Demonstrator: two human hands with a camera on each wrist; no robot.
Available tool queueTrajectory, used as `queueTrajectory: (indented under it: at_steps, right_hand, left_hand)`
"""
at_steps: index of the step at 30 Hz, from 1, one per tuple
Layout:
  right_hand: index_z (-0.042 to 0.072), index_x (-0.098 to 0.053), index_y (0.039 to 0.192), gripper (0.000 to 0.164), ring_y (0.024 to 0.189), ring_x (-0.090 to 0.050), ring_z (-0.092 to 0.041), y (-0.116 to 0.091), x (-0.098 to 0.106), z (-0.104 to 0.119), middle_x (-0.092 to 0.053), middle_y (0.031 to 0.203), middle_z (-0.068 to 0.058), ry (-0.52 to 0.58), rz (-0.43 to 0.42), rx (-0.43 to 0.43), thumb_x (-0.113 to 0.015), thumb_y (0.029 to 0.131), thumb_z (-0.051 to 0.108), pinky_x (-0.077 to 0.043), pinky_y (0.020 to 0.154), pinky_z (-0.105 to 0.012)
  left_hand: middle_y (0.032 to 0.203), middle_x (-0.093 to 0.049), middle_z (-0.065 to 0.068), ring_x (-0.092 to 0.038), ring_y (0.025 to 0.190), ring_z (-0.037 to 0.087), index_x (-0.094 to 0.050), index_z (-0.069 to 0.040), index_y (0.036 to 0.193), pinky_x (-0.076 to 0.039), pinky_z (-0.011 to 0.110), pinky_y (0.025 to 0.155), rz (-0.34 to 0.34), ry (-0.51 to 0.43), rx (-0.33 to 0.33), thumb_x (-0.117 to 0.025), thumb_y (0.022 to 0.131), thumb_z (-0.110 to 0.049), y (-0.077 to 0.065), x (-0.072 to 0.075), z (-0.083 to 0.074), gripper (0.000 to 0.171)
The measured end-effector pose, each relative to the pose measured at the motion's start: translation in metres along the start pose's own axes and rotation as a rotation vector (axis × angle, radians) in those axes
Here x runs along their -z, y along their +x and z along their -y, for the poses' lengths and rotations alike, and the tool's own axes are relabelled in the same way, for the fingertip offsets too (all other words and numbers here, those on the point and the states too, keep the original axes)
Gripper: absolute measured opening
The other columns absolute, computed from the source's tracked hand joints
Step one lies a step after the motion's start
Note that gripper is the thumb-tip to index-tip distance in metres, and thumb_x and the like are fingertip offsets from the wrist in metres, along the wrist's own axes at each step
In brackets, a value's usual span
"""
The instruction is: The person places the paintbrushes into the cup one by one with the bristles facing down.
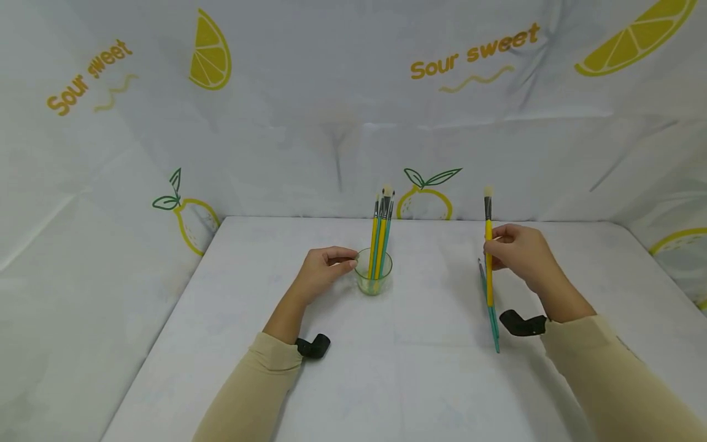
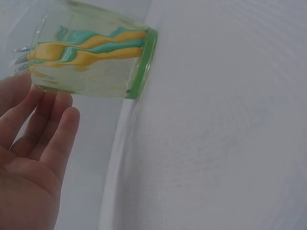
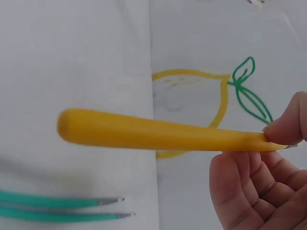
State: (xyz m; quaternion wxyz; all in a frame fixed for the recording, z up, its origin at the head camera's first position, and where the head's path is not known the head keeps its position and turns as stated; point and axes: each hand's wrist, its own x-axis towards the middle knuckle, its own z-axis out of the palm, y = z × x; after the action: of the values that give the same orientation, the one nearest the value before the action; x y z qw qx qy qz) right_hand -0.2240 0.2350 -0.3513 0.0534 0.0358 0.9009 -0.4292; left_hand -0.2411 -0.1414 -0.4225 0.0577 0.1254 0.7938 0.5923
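Observation:
A clear, green-tinted glass [image 1: 373, 285] stands upright on the table, with several yellow and teal paintbrushes [image 1: 382, 227] in it, bristles up. At its left rim my left hand [image 1: 323, 271] touches the glass with thumb and fingertips, its other fingers loosely bent below the rim in the left wrist view. My right hand [image 1: 521, 253] pinches a yellow paintbrush [image 1: 488, 276] between thumb and fingers, bristles up and handle end down. That handle [image 3: 144, 133] crosses the right wrist view. Beneath it, two thin teal paintbrushes [image 3: 57, 213] lie side by side on the table.
A white cloth covers the table [image 1: 353, 380] and rises as a backdrop [image 1: 298, 153] with lemon prints behind. Table surface lies between the glass and the teal paintbrushes. A black wrist camera [image 1: 315, 346] sits at my left cuff, another black camera [image 1: 521, 323] at the right.

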Motion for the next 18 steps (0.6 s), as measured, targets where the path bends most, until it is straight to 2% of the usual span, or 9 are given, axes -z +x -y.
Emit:
queueTrajectory:
  at_steps: [5,10,13,18]
  right_hand:
    - [0.002,-0.052,0.12,0.038,0.075,-0.066,-0.02,0.001,-0.015,0.025,-0.062,0.101,-0.014,0.077,-0.035,0.061,-0.053,0.088,0.022,-0.056,0.072,-0.031]
    - [0.006,-0.057,0.112,0.03,0.075,-0.066,-0.022,0.003,-0.032,0.046,-0.065,0.098,-0.011,0.142,-0.088,0.132,-0.055,0.091,0.028,-0.056,0.073,-0.028]
    - [0.005,-0.06,0.106,0.03,0.073,-0.065,-0.023,0.006,-0.043,0.056,-0.066,0.097,-0.012,0.22,-0.111,0.19,-0.059,0.091,0.031,-0.057,0.069,-0.027]
    - [0.002,-0.062,0.103,0.031,0.073,-0.066,-0.023,0.01,-0.057,0.071,-0.067,0.094,-0.011,0.371,-0.126,0.263,-0.066,0.088,0.029,-0.057,0.067,-0.029]
  left_hand:
    - [0.11,-0.069,0.004,-0.061,0.108,0.016,-0.07,-0.01,0.109,-0.05,0.033,0.091,0.011,-0.004,0.0,-0.07,0.086,-0.026,0.0,0.0,0.001,0.029]
    - [0.112,-0.068,0.0,-0.058,0.112,0.012,-0.069,-0.009,0.112,-0.047,0.031,0.096,0.024,0.019,-0.004,-0.07,0.086,-0.028,0.0,0.001,0.003,0.032]
    - [0.111,-0.069,-0.001,-0.059,0.111,0.012,-0.069,-0.009,0.111,-0.048,0.03,0.094,0.023,0.015,-0.001,-0.07,0.086,-0.028,0.0,0.001,0.002,0.032]
    - [0.112,-0.068,0.005,-0.059,0.111,0.016,-0.067,-0.004,0.113,-0.048,0.031,0.094,0.029,0.002,0.011,-0.069,0.087,-0.023,0.0,0.001,-0.002,0.033]
